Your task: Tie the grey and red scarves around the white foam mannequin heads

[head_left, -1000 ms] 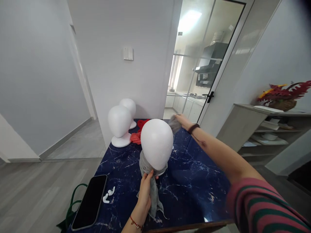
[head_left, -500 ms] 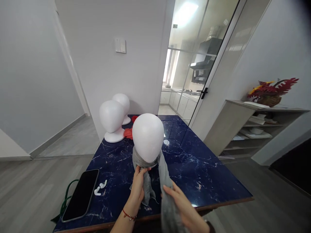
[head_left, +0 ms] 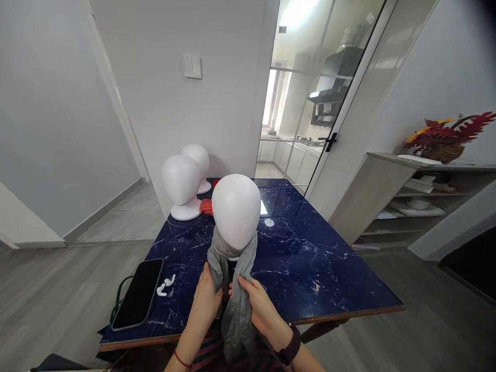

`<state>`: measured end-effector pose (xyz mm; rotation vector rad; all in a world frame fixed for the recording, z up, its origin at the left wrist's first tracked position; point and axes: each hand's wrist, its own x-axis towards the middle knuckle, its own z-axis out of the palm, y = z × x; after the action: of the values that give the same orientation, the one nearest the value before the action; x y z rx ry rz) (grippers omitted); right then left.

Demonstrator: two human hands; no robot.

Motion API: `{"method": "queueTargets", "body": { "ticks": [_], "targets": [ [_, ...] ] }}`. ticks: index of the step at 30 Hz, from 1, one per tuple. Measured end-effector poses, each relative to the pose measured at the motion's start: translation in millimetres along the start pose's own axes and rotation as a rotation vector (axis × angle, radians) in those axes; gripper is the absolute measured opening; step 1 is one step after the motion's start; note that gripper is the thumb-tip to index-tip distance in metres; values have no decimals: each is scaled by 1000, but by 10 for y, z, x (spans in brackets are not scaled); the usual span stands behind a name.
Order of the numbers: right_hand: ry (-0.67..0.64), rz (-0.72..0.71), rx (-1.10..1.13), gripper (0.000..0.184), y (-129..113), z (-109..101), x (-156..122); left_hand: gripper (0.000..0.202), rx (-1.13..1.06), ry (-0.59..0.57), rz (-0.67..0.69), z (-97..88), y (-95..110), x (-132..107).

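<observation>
A white foam mannequin head [head_left: 236,209] stands near the front of the dark blue marble table [head_left: 318,258]. A grey scarf [head_left: 234,310] is wrapped round its neck, both ends hanging down in front. My left hand [head_left: 207,299] is closed on the left strand of the scarf. My right hand [head_left: 259,307] is closed on the right strand, close beside the left hand, just below the head.
Two more white mannequin heads [head_left: 181,183] stand at the table's far left with a red cloth [head_left: 207,206] beside them. A black phone [head_left: 139,293] and white earbuds [head_left: 165,285] lie front left. A glass door [head_left: 333,98] and a shelf unit [head_left: 411,201] are to the right.
My right hand has brought the scarf's end from behind the head round to the front and now holds it beside my left hand. Both strands hang together below the head.
</observation>
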<state>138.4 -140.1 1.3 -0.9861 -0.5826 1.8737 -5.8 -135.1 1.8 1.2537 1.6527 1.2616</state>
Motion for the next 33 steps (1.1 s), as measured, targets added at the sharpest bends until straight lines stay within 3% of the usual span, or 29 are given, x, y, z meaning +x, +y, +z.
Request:
{"method": "queueTargets", "body": {
  "ticks": [3, 5, 11, 13, 16, 20, 25, 27, 29, 31, 33],
  "targets": [
    [4, -2, -45, 36, -67, -5, -38, 18, 138, -20, -28, -80, 12, 90],
    [14, -36, -127, 40, -115, -33, -52, 9, 43, -112, -145, -133, 39, 165],
    [-28, -320, -556, 47, -135, -238, 62, 18, -873, -338, -760, -201, 193, 258],
    [-14, -389, -651, 46, -95, -289, 126, 24, -1057, -399, -862, -178, 220, 222],
    [-53, -343, -555, 40, -11, -282, 203, 30, -1223, -419, -858, -99, 264, 112],
    [-113, 21, -92, 28, 44, -176, 283, 27, -1219, -427, -888, 17, 410, -80],
    [-259, 278, 196, 42, -123, -93, 320, 24, -1191, -458, -879, 112, 541, -290],
    [-294, 326, 232, 44, -184, -77, 334, 23, -1175, -445, -866, 146, 525, -357],
    [-289, 335, 174, 34, -199, -71, 360, 23, -1146, -395, -870, 159, 472, -418],
    [-267, 295, 88, 21, -174, -76, 389, 27, -1104, -358, -880, 128, 391, -476],
    [-258, 236, 24, 24, -135, -92, 407, 31, -1071, -350, -870, 53, 292, -532]
  ]
}}
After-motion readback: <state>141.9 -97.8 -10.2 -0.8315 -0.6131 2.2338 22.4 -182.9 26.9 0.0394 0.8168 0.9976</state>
